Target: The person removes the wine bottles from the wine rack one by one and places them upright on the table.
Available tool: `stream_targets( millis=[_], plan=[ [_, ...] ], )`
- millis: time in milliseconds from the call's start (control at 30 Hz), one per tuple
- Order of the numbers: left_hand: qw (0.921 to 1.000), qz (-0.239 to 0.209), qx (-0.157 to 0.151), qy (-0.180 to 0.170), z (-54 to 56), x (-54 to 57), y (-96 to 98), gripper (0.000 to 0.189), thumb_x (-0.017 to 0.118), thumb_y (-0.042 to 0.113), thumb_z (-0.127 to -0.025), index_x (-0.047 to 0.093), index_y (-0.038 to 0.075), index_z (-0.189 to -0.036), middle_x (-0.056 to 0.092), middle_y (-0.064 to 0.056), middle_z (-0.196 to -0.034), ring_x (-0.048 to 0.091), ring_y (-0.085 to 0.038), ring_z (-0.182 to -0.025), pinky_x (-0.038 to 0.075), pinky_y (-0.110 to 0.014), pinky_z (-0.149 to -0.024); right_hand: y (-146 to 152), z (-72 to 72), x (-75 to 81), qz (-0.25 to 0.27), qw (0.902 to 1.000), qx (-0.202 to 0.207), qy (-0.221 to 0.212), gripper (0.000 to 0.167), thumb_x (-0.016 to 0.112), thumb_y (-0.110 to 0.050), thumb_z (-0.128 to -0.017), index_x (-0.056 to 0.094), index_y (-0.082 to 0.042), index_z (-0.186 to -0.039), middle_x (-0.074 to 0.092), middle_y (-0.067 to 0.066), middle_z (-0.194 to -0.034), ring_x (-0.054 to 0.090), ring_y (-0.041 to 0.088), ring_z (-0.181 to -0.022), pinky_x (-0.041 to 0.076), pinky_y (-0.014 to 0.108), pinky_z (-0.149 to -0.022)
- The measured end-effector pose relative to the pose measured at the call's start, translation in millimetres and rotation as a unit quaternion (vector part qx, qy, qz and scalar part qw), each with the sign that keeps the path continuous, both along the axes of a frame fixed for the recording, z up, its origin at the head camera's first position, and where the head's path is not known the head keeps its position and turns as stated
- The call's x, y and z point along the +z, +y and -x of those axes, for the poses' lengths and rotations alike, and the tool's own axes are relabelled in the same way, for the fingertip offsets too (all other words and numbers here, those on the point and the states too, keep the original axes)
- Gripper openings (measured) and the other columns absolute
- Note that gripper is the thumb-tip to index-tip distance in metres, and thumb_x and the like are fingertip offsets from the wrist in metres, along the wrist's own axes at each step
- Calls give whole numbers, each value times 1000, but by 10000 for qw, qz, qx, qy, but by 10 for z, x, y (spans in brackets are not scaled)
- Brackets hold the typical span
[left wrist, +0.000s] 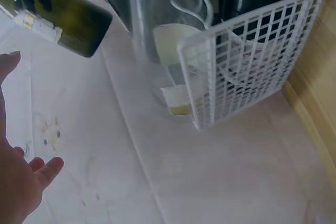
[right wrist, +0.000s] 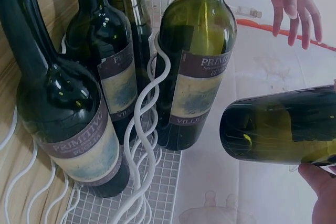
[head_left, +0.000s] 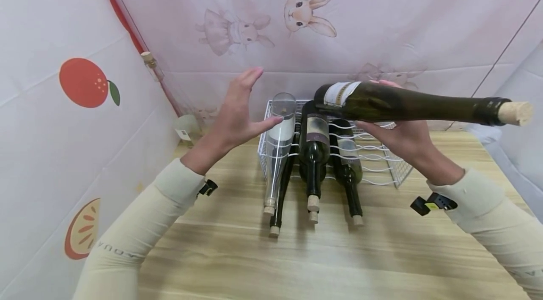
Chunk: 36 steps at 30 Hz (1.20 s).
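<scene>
My right hand [head_left: 409, 139] grips a dark green wine bottle [head_left: 407, 104] around its body. It lies nearly level above the rack, corked neck pointing right and base to the left. The left hand [head_left: 235, 118] is raised with fingers and thumb spread, holding nothing, its thumb overlapping a clear corked bottle [head_left: 276, 163] in the head view. Below the hands, a white wire rack [left wrist: 252, 61] holds that clear bottle and several dark wine bottles, corks toward me. One labelled bottle [right wrist: 199, 77] lies in the upper level, close to the held bottle's base.
The rack stands on a wooden table [head_left: 254, 267] against a pink curtain-like backdrop [head_left: 169, 21] with rabbit prints. A small corked glass bottle [head_left: 151, 65] is at the left by a red strip. A pale translucent container [head_left: 186, 128] sits in the back left corner.
</scene>
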State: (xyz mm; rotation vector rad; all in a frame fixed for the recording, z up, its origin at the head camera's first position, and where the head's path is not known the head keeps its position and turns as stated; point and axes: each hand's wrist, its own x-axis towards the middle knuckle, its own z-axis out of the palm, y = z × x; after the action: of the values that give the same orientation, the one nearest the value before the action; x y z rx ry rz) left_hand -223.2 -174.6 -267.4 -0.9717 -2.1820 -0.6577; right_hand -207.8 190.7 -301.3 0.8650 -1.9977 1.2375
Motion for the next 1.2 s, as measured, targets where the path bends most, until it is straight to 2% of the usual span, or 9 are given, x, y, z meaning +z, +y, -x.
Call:
stream_targets(
  millis=[167,233,400,633,933,1200],
  plan=[
    [9996,108,-255,74,-18,72,98,108,93,36,-76,31,-4,-157,40,-23,-160,36,-35,-152,26,-41,-131,-39,-33,3,369,9987,263,-215,89,83,28,-60,56,2,-141,65,-9,-135,67,3,-110,56,12,-88],
    [9992,143,-359,50,-25,97,138,108,93,35,-76,32,-5,-156,41,-24,-159,37,-35,-151,26,-40,-131,-54,-46,3,476,9975,401,-331,88,82,28,-62,56,3,-142,66,-6,-133,69,5,-108,57,13,-85],
    [9983,287,-502,49,-43,144,239,106,93,36,-76,35,-5,-155,42,-23,-157,39,-35,-149,29,-40,-129,-89,-57,-9,704,9938,673,-540,83,80,28,-65,57,3,-141,67,3,-130,72,10,-104,60,16,-83],
    [9966,307,-675,366,-62,187,366,103,92,38,-77,38,-7,-152,44,-24,-154,42,-35,-145,33,-40,-127,-151,-86,-27,1157,9854,1044,-682,80,75,32,-67,55,6,-141,68,5,-128,73,10,-102,62,18,-79],
    [9963,575,-626,132,-88,218,536,104,89,45,-80,35,-2,-155,41,-21,-158,39,-32,-150,27,-36,-130,-241,-127,17,1275,9816,1139,-847,76,74,29,-72,56,4,-141,71,-1,-123,75,6,-96,61,17,-77],
    [9952,734,-654,-24,-83,197,645,100,87,45,-81,36,0,-155,43,-19,-159,40,-31,-150,27,-35,-130,-321,-152,39,1548,9732,1394,-974,71,73,29,-73,58,6,-138,71,1,-124,75,7,-98,62,18,-80]
  ],
)
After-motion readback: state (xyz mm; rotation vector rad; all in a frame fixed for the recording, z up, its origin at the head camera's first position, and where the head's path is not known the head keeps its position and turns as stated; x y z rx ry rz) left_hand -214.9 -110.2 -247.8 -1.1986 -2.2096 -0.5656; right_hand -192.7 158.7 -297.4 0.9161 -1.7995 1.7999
